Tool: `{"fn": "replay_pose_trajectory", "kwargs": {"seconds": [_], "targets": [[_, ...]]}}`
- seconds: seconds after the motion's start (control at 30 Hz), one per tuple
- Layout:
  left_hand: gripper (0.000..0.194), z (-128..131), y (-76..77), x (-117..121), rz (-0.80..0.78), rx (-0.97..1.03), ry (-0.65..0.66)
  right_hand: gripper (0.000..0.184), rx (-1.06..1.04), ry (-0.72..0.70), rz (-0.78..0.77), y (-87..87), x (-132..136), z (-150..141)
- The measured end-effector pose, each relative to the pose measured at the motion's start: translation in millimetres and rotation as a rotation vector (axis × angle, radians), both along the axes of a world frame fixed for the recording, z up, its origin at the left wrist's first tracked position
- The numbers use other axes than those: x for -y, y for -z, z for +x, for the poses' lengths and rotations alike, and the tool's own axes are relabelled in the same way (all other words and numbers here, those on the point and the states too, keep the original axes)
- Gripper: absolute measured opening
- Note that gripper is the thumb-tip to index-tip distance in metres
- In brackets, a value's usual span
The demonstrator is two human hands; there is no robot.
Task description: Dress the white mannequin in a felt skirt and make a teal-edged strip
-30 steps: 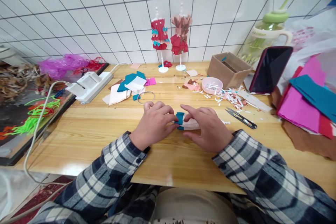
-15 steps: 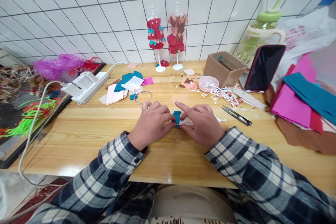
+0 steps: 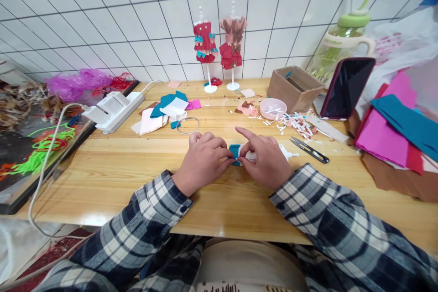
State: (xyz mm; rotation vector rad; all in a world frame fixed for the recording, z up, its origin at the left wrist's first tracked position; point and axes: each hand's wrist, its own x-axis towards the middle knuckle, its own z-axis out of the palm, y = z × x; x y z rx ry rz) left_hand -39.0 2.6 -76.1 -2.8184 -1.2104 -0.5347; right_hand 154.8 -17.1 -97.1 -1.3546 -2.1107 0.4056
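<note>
Between my hands a strip of teal crepe paper [image 3: 234,149] lies around or against a small white dress form [image 3: 284,151], which rests on its side with its knobbed neck to the right. My left hand [image 3: 205,160] pinches the teal paper at its lower edge between thumb and fingers. From the other side my right hand [image 3: 267,159] covers much of the form, thumb and a finger closed at the paper's right edge, index finger raised. The fingertips of both hands nearly meet. What lies under the right palm is hidden.
Thread snips [image 3: 310,149] lie right of my right hand. Behind are a metal ring [image 3: 188,126], paper pieces [image 3: 153,121], a pink dish [image 3: 273,108] amid scraps, a cardboard box [image 3: 294,89], a propped phone [image 3: 348,89] and two dressed forms [image 3: 205,45]. Crepe sheets [image 3: 386,132] sit far right.
My left fingers have moved in toward the right hand, along the teal paper's lower edge. More of the white form's neck end shows past my right hand. The view has shifted slightly.
</note>
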Motion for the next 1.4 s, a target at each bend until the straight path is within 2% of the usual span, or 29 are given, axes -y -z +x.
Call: {"fn": "replay_pose_trajectory", "kwargs": {"seconds": [0.2,0.37,0.53,0.7,1.0,1.13,1.3,1.4], "targets": [[0.015,5.8,-0.9,3.8,-0.009,-0.02,-0.031,0.07,0.007,-0.002,0.014,1.1,-2.4,4.1],[0.019,13.7,-10.1,5.5,0.002,-0.125,-0.04,0.069,-0.012,-0.012,-0.005,3.4,-6.3,9.8],[0.023,16.8,-21.3,0.8,-0.133,-0.109,-0.043,0.068,-0.017,-0.004,-0.008,6.4,-8.6,12.5],[0.021,17.5,-21.3,-2.2,-0.209,-0.111,-0.077,0.068,-0.066,-0.019,-0.018,7.8,-9.3,12.6],[0.015,19.8,-28.2,-12.3,-0.207,-0.151,-0.088,0.064,-0.092,-0.031,-0.036,6.8,-10.0,12.8],[0.019,19.8,-25.2,-13.2,-0.264,-0.113,-0.059,0.064,-0.101,-0.02,-0.035,8.7,-11.3,11.7],[0.013,20.0,-17.6,-14.2,-0.271,-0.039,-0.097,0.064,-0.088,-0.014,-0.023,10.1,-10.7,11.9],[0.017,19.9,-14.8,-12.9,-0.271,-0.016,-0.096,0.066,-0.072,-0.01,-0.01,9.7,-9.5,12.5]]}}
